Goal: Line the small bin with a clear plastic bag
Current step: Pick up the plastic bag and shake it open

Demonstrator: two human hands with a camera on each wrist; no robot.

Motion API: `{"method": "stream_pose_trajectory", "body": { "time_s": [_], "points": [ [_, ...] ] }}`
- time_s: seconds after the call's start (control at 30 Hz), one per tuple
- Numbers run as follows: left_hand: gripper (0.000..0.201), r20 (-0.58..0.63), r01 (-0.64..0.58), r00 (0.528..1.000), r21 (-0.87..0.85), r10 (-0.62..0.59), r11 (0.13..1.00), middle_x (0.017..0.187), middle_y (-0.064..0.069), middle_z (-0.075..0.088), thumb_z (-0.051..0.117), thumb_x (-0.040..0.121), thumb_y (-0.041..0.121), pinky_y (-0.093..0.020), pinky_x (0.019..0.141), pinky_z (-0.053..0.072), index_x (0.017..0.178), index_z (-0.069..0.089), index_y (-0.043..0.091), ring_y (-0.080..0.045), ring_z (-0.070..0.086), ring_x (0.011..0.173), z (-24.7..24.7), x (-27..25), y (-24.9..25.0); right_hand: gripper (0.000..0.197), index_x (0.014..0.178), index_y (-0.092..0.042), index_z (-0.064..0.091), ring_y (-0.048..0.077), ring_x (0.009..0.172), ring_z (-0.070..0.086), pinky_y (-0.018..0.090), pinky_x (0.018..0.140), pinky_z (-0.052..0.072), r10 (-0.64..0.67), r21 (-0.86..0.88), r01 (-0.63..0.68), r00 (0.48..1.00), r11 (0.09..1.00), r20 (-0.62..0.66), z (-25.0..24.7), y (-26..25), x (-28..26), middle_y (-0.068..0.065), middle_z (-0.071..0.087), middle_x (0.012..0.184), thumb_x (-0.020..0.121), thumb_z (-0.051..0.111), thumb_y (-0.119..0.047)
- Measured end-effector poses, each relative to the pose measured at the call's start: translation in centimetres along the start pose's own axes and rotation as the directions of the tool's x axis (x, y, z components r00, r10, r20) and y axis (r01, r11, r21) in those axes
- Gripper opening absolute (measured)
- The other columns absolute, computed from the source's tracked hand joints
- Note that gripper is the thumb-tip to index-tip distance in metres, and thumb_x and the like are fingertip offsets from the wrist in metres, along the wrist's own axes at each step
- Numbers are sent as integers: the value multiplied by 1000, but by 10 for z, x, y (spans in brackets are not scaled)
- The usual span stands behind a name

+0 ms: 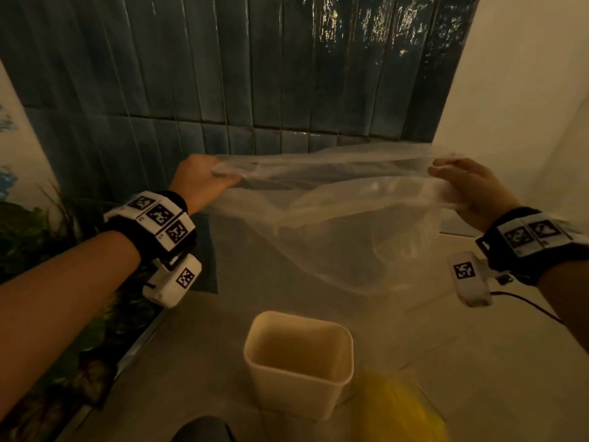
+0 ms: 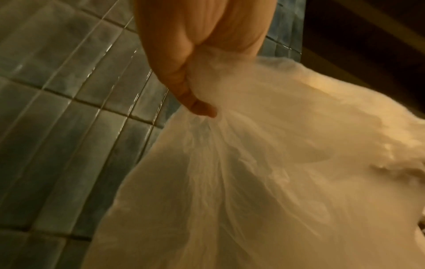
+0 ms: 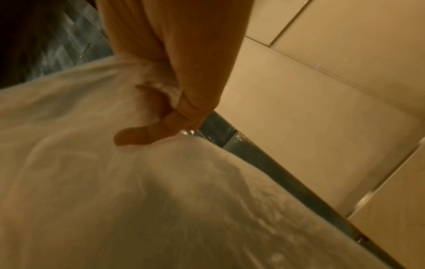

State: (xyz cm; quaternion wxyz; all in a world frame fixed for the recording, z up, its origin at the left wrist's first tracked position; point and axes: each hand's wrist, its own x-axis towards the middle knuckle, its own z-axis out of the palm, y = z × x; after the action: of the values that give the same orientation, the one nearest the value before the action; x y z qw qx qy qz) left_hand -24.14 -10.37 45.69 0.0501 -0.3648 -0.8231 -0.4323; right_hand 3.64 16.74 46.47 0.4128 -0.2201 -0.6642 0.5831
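A clear plastic bag (image 1: 331,218) hangs stretched wide in the air between both hands, its mouth pulled open. My left hand (image 1: 204,178) grips its left edge, and in the left wrist view the fingers (image 2: 197,107) are curled round bunched plastic (image 2: 253,172). My right hand (image 1: 468,186) grips the right edge; the right wrist view has its fingers (image 3: 147,134) pinching the film (image 3: 115,191). The small cream bin (image 1: 299,362) stands upright and empty on the floor, below and nearer to me than the bag.
Dark blue tiled wall (image 1: 255,74) rises behind the bag, with a pale wall (image 1: 526,90) to the right. A yellow plastic bag (image 1: 398,409) lies just right of the bin. Leafy plants (image 1: 38,250) line the left side. A dark rounded object (image 1: 204,429) sits at the bottom edge.
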Motion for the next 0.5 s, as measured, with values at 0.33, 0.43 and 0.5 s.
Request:
{"method": "stream_pose_trajectory", "body": {
  "time_s": [0.33, 0.43, 0.5],
  "points": [
    [49, -165, 56, 978, -387, -129, 920, 74, -4, 57, 34, 98, 43, -27, 79, 41, 70, 59, 13, -14, 54, 71, -20, 33, 26, 101, 141, -45, 17, 13, 130, 38, 32, 92, 42, -113, 216, 109, 994, 970, 2, 16, 34, -18, -16, 40, 136, 56, 67, -69],
    [44, -69, 74, 988, -571, -138, 817, 74, -1, 58, 31, 99, 44, -35, 86, 48, 70, 57, 21, -13, 56, 72, -13, 30, 33, 102, 139, -50, 14, 7, 128, 42, 25, 90, 50, 10, 11, -13, 970, 1000, 243, 28, 91, -26, -27, 42, 134, 61, 80, -43],
    [42, -22, 63, 995, -649, -101, 758, 91, -4, 65, 29, 100, 42, -34, 91, 49, 93, 64, 18, -13, 60, 84, -6, 26, 39, 118, 142, -48, 14, 13, 127, 46, 39, 99, 48, 140, -79, -121, 943, 989, 302, 40, 121, -29, -13, 42, 142, 55, 89, -20]
  ]
}}
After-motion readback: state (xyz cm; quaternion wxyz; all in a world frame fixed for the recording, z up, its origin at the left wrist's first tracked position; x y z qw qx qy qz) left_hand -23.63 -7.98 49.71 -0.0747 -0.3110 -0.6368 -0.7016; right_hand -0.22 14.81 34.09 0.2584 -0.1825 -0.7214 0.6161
